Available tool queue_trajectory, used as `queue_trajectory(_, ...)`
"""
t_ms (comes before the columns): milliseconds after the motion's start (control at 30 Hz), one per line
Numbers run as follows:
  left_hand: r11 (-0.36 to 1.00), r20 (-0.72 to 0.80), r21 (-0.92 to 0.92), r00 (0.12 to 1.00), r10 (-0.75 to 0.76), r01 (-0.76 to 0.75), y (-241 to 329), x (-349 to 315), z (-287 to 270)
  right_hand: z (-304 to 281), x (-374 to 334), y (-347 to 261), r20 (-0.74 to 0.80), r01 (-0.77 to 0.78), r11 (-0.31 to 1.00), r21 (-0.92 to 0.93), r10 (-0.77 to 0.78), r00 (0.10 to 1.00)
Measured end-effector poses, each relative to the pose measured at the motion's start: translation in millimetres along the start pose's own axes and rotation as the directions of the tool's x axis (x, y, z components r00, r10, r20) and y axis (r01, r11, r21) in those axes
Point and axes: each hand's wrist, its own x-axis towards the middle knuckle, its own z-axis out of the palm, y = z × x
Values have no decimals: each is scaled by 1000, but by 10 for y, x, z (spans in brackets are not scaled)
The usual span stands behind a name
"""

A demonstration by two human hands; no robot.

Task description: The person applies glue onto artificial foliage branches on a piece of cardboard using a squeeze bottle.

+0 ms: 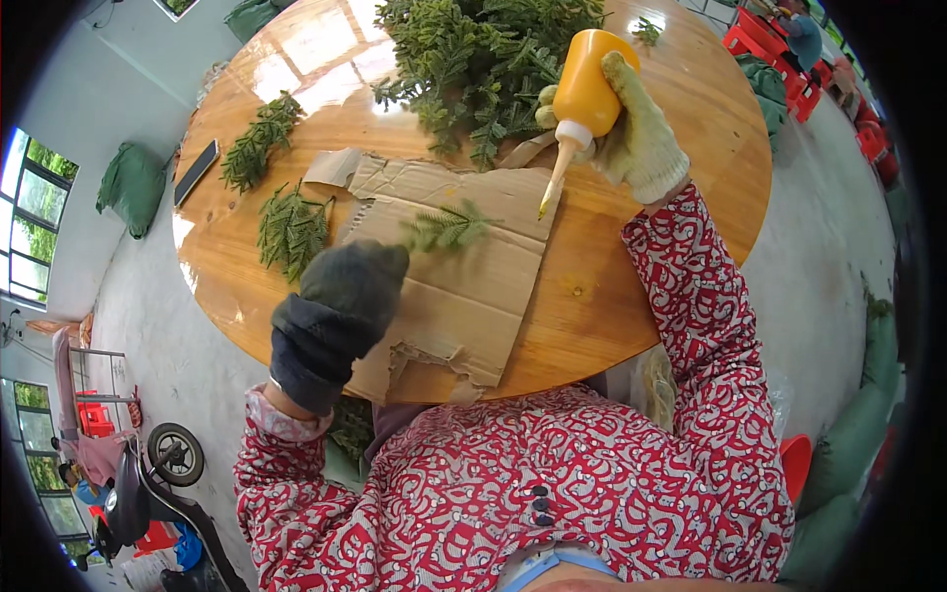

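My left hand, in a dark glove, is closed with its fingertips at the stem end of a small green sprig. The sprig is slightly blurred and points right over a worn, torn sheet of cardboard. A yellow squeeze bottle is tilted nozzle-down in my right hand, which wears a pale work glove. Its long tip stands over the right edge of the cardboard, apart from the sprig. Left of the cardboard lie two bunches of greenery, a nearer bunch and a farther bunch.
A large heap of green sprigs covers the far middle of the round wooden table. A dark phone-like slab lies by its left edge. On the floor stand a green sack, a scooter and red stools.
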Motion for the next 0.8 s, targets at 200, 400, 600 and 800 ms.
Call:
queue_trajectory(200,980,19,-176,995,98,-93,143,-147,-51,-19,17,8,76,-14,1000,17,13,997)
queue_trajectory(400,911,-187,-316,958,216,-266,82,-336,-194,18,-5,19,59,0,1000,5,0,998)
queue_trajectory(600,882,-257,-390,951,171,-264,-122,-46,-235,-10,-11,49,50,-15,1000,-27,17,999)
queue_trajectory(800,924,-279,-316,952,127,-216,-83,70,180,194,-51,110,8,9,1000,6,-9,1000)
